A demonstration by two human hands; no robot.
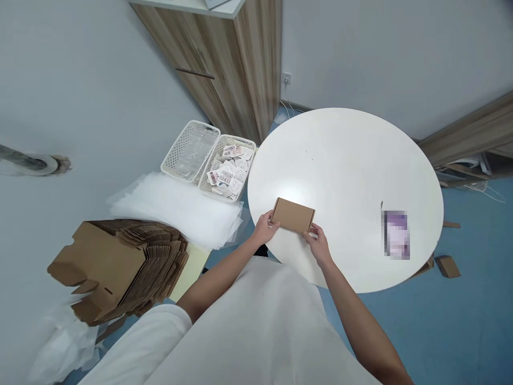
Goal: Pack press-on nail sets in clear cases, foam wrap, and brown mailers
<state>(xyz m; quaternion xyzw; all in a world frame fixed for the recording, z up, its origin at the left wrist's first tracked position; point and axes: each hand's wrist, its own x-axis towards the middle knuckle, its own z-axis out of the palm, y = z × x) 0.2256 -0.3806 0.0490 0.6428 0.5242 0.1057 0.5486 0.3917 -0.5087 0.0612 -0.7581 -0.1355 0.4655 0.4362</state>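
A small brown cardboard box [293, 215], its lid closed, is held between both hands over the near left edge of the white round table [344, 160]. Around its left end my left hand [265, 228] is closed, thumb at the near side. My right hand [317, 242] grips the near right corner with thumb and fingers. The fingertips behind and under the box are hidden. Whether the box rests on the table or is lifted slightly, I cannot tell.
Left of the table are a white basket of printed cards [228, 168], a basket of clear plastic [190, 149], white sheets [176, 208] and a stack of flat cardboard blanks [120, 267]. A blurred purple item [396, 235] lies on the table's right. A cardboard box [448, 266] sits on the floor.
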